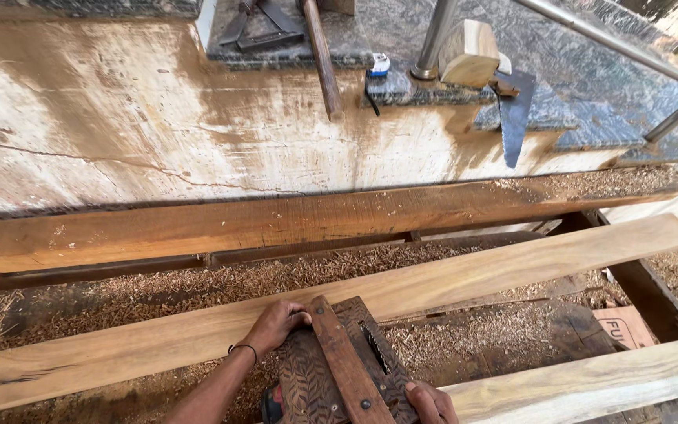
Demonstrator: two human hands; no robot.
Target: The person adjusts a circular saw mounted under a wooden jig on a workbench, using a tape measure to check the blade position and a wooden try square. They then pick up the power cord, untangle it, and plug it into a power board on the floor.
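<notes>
Patterned metal saw table (308, 377) sat between both hands: left hand (275, 323) gripped its upper-left corner, right hand (431, 403) rested curled at its lower-right edge, against pale plank (464, 276).

A long pale plank (433, 286) lies flat, slanting across the frame amid sawdust; a dark patterned metal saw plate (315, 377), slotted, with a wooden fence strip (345, 365), sits against it.

cardboard box piece (625, 326) lower right.
</notes>
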